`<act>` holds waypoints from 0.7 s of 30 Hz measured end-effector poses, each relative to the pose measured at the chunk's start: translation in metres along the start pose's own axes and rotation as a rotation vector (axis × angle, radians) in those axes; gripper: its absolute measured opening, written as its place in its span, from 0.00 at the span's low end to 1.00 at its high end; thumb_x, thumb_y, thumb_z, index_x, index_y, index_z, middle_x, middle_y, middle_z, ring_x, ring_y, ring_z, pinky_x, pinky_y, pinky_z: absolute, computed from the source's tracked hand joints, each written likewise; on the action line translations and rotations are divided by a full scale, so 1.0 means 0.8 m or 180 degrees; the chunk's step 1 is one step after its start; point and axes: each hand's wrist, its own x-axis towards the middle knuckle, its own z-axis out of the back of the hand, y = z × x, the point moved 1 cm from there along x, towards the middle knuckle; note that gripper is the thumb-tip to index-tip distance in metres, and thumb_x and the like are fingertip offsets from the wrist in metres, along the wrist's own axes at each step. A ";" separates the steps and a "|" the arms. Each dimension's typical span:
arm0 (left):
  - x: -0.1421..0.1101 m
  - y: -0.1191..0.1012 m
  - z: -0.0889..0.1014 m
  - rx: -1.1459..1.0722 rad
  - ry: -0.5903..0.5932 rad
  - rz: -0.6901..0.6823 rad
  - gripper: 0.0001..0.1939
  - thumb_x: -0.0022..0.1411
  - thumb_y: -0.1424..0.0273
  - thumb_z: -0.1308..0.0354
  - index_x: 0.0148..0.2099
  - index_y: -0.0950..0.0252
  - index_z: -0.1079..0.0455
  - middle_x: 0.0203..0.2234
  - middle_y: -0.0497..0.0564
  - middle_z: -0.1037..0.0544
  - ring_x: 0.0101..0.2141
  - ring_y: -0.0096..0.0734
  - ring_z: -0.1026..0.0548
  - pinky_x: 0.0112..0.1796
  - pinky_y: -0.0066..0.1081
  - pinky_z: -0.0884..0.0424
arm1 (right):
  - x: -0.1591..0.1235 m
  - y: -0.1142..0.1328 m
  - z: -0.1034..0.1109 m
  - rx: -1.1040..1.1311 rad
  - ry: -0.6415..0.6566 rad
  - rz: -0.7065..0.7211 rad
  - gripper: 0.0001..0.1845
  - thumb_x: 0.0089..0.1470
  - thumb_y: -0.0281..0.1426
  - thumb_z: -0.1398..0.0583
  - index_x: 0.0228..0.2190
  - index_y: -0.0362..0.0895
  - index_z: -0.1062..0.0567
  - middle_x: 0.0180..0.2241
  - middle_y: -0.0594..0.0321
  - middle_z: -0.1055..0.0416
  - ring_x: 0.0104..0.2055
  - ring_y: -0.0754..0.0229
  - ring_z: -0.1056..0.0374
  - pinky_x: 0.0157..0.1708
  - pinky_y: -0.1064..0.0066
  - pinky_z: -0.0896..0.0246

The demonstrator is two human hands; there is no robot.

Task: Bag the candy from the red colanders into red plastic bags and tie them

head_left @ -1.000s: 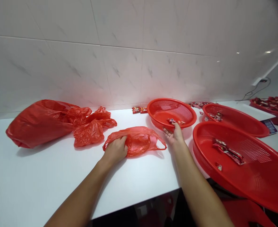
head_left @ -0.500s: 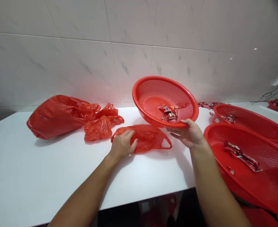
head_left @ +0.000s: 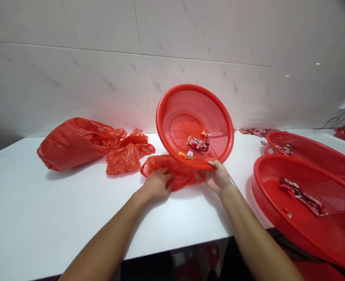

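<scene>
My right hand [head_left: 218,178] grips the near rim of a round red mesh basket [head_left: 178,102] and holds it steeply tilted toward me above the white table. A few small red-and-white wrapped packets [head_left: 197,143] lie low inside the basket, near its lower rim. Below the basket a small red plastic bag [head_left: 180,171] lies flat on the table. My left hand [head_left: 156,184] presses on the bag's left part, with its fingers curled into the plastic.
A big red plastic bag [head_left: 69,142] and crumpled smaller ones [head_left: 127,154] lie at the back left. Two wide red baskets [head_left: 330,212] [head_left: 313,154] with a few packets stand at the right. Loose packets [head_left: 257,132] lie by the tiled wall. The table edge [head_left: 175,248] runs close to me.
My right hand lifted the red basket off the table, brought it left over the small bag and tipped it steeply. The packets slid to its lower rim. My left hand stayed on the bag.
</scene>
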 end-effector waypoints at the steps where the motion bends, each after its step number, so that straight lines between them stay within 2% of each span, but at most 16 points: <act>1: -0.001 -0.001 0.001 -0.0047 0.0068 -0.0007 0.19 0.58 0.71 0.39 0.52 0.59 0.20 0.48 0.57 0.19 0.49 0.51 0.21 0.50 0.45 0.25 | 0.015 -0.002 -0.004 -0.0114 0.0003 0.0001 0.07 0.48 0.33 0.38 0.32 0.45 0.25 0.30 0.61 0.22 0.29 0.60 0.29 0.19 0.77 0.41; 3: -0.001 0.001 0.003 -0.0170 0.0131 0.0046 0.20 0.59 0.69 0.38 0.54 0.58 0.21 0.49 0.56 0.19 0.49 0.50 0.21 0.51 0.45 0.25 | 0.044 -0.004 -0.007 -0.0376 0.0001 -0.0019 0.05 0.47 0.33 0.38 0.27 0.44 0.28 0.22 0.63 0.28 0.21 0.65 0.37 0.14 0.81 0.57; 4: -0.001 0.003 0.005 -0.0241 0.0118 0.0075 0.19 0.61 0.68 0.38 0.54 0.58 0.21 0.48 0.56 0.18 0.48 0.49 0.21 0.51 0.45 0.25 | 0.057 -0.005 -0.006 -0.0481 0.0001 -0.0024 0.06 0.46 0.33 0.38 0.25 0.44 0.30 0.19 0.65 0.31 0.19 0.67 0.41 0.13 0.81 0.61; 7: 0.001 0.015 0.010 -0.0290 -0.0308 0.0247 0.14 0.70 0.67 0.46 0.51 0.60 0.21 0.47 0.55 0.19 0.47 0.44 0.20 0.49 0.42 0.24 | 0.085 -0.008 0.002 -0.0647 -0.0033 -0.0009 0.12 0.47 0.33 0.37 0.20 0.46 0.35 0.11 0.71 0.43 0.13 0.70 0.54 0.11 0.79 0.61; 9: 0.002 0.028 0.014 -0.0151 -0.0696 0.0527 0.15 0.73 0.68 0.50 0.49 0.61 0.22 0.48 0.55 0.19 0.47 0.42 0.20 0.47 0.41 0.24 | 0.095 -0.014 0.011 -0.0739 -0.0086 0.0028 0.16 0.47 0.33 0.36 0.19 0.48 0.39 0.09 0.73 0.47 0.12 0.70 0.57 0.11 0.78 0.59; 11: 0.002 0.040 0.015 0.0062 -0.0905 0.0849 0.13 0.72 0.68 0.48 0.50 0.62 0.22 0.51 0.56 0.20 0.49 0.45 0.20 0.47 0.43 0.23 | 0.098 -0.021 0.020 -0.0796 -0.0147 0.0080 0.18 0.47 0.32 0.36 0.18 0.49 0.41 0.09 0.73 0.47 0.11 0.70 0.57 0.11 0.78 0.58; 13: 0.001 0.051 0.015 0.0195 -0.0900 0.1041 0.15 0.68 0.67 0.41 0.54 0.62 0.24 0.55 0.58 0.22 0.54 0.50 0.22 0.51 0.46 0.24 | 0.098 -0.028 0.029 -0.0814 -0.0232 0.0142 0.18 0.46 0.31 0.35 0.19 0.49 0.41 0.09 0.74 0.48 0.12 0.71 0.58 0.10 0.78 0.59; 16: 0.001 0.061 0.011 0.0071 -0.0683 0.1115 0.28 0.61 0.64 0.34 0.63 0.63 0.29 0.62 0.60 0.26 0.61 0.54 0.27 0.58 0.49 0.27 | 0.095 -0.037 0.037 -0.0808 -0.0413 0.0241 0.17 0.45 0.28 0.34 0.20 0.49 0.40 0.09 0.76 0.48 0.12 0.71 0.57 0.10 0.78 0.60; 19: 0.003 0.063 0.009 -0.0226 -0.0412 0.1110 0.38 0.57 0.62 0.32 0.68 0.64 0.35 0.65 0.62 0.29 0.64 0.56 0.30 0.61 0.51 0.29 | 0.095 -0.044 0.042 -0.0767 -0.0598 0.0327 0.11 0.43 0.27 0.33 0.24 0.46 0.31 0.13 0.73 0.38 0.14 0.68 0.46 0.12 0.77 0.51; 21: 0.006 0.058 0.011 -0.0319 -0.0363 0.1057 0.41 0.54 0.63 0.31 0.69 0.63 0.35 0.64 0.61 0.28 0.63 0.56 0.29 0.60 0.50 0.28 | 0.096 -0.049 0.041 -0.0680 -0.0658 0.0326 0.10 0.43 0.26 0.32 0.29 0.46 0.26 0.17 0.71 0.32 0.18 0.64 0.38 0.14 0.76 0.44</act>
